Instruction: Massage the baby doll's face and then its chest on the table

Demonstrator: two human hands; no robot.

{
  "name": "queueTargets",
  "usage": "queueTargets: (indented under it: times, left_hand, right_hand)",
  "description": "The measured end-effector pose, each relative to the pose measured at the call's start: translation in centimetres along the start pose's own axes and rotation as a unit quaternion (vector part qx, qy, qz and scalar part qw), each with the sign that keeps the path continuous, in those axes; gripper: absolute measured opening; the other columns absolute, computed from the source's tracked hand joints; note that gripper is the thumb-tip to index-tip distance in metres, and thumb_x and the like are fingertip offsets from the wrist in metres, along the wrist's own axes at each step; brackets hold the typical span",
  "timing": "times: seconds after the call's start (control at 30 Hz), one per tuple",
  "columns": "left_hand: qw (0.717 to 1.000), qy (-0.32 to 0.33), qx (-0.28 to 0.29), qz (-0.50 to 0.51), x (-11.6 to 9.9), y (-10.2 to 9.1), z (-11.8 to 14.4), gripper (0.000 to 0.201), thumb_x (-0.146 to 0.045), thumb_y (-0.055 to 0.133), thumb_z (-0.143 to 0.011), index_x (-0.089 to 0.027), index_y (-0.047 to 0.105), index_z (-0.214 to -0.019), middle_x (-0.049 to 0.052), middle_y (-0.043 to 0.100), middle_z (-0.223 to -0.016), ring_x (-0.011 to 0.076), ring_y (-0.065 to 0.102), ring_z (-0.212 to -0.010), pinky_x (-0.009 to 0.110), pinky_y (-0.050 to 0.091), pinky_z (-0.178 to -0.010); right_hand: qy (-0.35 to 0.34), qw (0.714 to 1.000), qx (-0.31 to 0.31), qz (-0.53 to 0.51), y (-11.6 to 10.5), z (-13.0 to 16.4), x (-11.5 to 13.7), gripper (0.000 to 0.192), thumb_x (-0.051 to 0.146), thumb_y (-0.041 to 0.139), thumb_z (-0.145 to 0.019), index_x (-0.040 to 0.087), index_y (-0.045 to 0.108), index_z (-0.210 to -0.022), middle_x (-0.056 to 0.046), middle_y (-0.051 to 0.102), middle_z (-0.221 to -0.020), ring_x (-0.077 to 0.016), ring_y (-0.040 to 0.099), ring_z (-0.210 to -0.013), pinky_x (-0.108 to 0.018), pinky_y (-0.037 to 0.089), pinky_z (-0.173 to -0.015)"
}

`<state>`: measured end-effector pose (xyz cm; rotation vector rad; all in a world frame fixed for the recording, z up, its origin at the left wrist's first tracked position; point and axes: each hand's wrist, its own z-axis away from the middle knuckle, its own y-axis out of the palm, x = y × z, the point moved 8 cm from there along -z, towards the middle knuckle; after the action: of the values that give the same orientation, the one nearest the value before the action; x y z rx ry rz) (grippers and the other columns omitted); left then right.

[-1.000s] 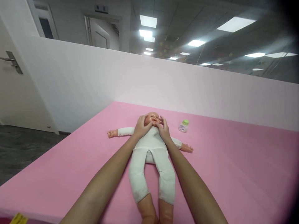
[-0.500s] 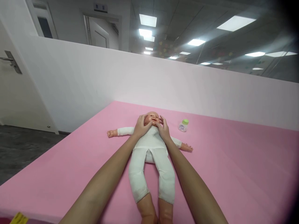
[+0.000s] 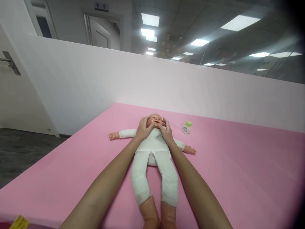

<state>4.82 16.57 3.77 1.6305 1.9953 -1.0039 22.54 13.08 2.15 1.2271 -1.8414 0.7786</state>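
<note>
A baby doll [image 3: 152,140] in a white cloth suit lies on its back, its head away from me and its arms stretched out sideways. My left hand [image 3: 143,128] rests along the left side of its face, fingers loosely curved and thumb by the chin. On the other side, my right hand [image 3: 167,129] has its fingers spread beside the cheek, with the thumb touching near the chin. Both hands cup the head without a visible grip. The doll's feet run out of view at the bottom edge.
A small clear bottle with a green cap [image 3: 186,128] stands right of the doll on the pink padded table [image 3: 228,165]. A white low wall [image 3: 190,86] closes the back. At far left is a door [image 3: 19,95], and a yellow label [image 3: 19,222] sits at the near corner.
Both hands stay at the doll's face, with hardly any movement. The whole view has shifted very slightly.
</note>
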Motion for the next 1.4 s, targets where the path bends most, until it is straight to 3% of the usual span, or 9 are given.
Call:
queueTargets:
  times: [1.4]
  left_hand:
    - [1.0, 0.007, -0.002, -0.03, -0.05, 0.1, -0.05, 0.046, -0.036, 0.07, -0.091, -0.022, 0.055, -0.132, 0.011, 0.06, -0.133, 0.0279, 0.056, -0.127, 0.045, 0.048, -0.107]
  right_hand:
    - [0.007, 1.0, -0.006, 0.005, -0.12, 0.1, 0.51, 0.075, 0.05, 0.07, -0.082, 0.02, 0.049, -0.148, -0.016, 0.054, -0.15, -0.0298, 0.059, -0.129, -0.049, 0.05, -0.111]
